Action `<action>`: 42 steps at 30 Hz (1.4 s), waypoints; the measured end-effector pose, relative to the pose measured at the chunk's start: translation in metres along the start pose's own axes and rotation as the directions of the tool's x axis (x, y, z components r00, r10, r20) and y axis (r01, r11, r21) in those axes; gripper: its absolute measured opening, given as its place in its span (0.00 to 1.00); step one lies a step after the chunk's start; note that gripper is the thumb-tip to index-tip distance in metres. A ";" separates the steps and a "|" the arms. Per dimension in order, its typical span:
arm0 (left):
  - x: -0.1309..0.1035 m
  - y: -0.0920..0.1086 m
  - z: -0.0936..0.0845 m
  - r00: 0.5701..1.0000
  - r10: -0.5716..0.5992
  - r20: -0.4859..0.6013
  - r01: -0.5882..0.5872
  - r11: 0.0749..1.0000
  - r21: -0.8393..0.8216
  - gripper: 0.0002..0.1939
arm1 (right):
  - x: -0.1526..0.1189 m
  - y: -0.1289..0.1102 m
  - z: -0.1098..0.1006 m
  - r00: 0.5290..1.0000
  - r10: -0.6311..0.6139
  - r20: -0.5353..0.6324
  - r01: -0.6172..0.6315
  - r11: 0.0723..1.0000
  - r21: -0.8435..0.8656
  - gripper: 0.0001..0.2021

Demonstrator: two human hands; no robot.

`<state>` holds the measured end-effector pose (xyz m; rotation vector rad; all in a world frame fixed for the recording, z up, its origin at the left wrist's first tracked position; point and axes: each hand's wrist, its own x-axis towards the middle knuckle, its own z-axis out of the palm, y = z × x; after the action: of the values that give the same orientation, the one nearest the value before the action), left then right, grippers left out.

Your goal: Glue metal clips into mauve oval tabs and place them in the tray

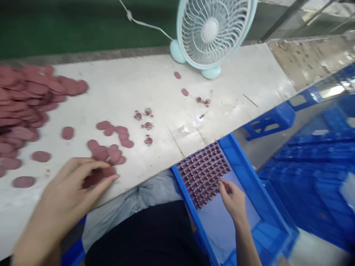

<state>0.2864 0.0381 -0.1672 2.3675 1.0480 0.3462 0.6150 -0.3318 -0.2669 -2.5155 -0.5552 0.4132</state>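
My left hand (pixel 73 188) is at the table's front edge, thumb and fingers curled round a few reddish-brown oval discs (pixel 109 171). Just beyond its fingertips lies a loose cluster of the same flat discs (pixel 100 152). Inside a blue crate (pixel 235 144), my right hand (pixel 233 197) has its thumb and forefinger pinched together at the edge of the neat rows of small reddish-brown pieces (pixel 203 173). Whatever sits in that pinch is too small to make out. Several small reddish pieces with shiny bits (pixel 148 125) lie mid-table.
A large heap of discs (pixel 24 107) covers the left of the white table (pixel 116 85). A pale blue fan (pixel 210 31) stands at the back edge, its white cord (pixel 149 26) trailing left. A thin stick (pixel 250 100) lies on the right. Blue crates (pixel 310 166) are stacked beyond.
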 end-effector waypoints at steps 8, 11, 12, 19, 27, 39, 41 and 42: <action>-0.011 0.020 -0.012 0.971 -0.156 0.181 0.237 0.733 -0.638 0.04 | 0.010 -0.148 0.025 0.984 -0.115 0.135 0.000 0.762 0.647 0.16; -0.018 0.031 -0.008 0.960 -0.113 0.256 0.279 0.320 -0.905 0.04 | 0.033 -0.207 0.039 0.869 -0.322 0.375 -0.260 0.348 0.901 0.28; -0.019 0.035 -0.006 0.960 -0.109 0.258 0.276 0.225 -0.935 0.05 | 0.043 -0.224 0.045 0.788 -0.437 0.434 -0.426 0.122 0.896 0.30; -0.021 0.045 0.013 0.923 -0.348 0.165 0.214 0.106 -0.971 0.06 | 0.096 -0.274 0.064 0.406 -0.830 0.383 -0.909 -0.322 0.265 0.23; -0.024 0.039 0.029 0.913 -0.333 0.238 0.212 -0.113 -0.971 0.12 | 0.013 -0.297 0.059 0.594 -0.523 0.612 -0.733 -0.037 0.679 0.07; -0.048 -0.013 -0.005 0.930 -0.343 0.129 0.017 -0.310 -0.951 0.22 | 0.023 -0.565 0.176 0.268 -0.843 0.465 0.558 0.530 0.638 0.14; -0.055 -0.028 -0.014 0.931 -0.341 0.127 0.007 -0.331 -0.943 0.23 | 0.032 -0.617 0.212 0.221 -0.880 0.421 0.709 0.441 0.550 0.11; -0.058 -0.035 -0.018 0.927 -0.352 0.127 -0.005 -0.351 -0.936 0.22 | 0.037 -0.641 0.229 0.186 -0.893 0.410 0.774 0.390 0.498 0.11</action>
<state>0.2187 0.0206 -0.1731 0.4315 0.5896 0.9342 0.3647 0.2809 -0.1061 -1.3951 -1.9586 0.7975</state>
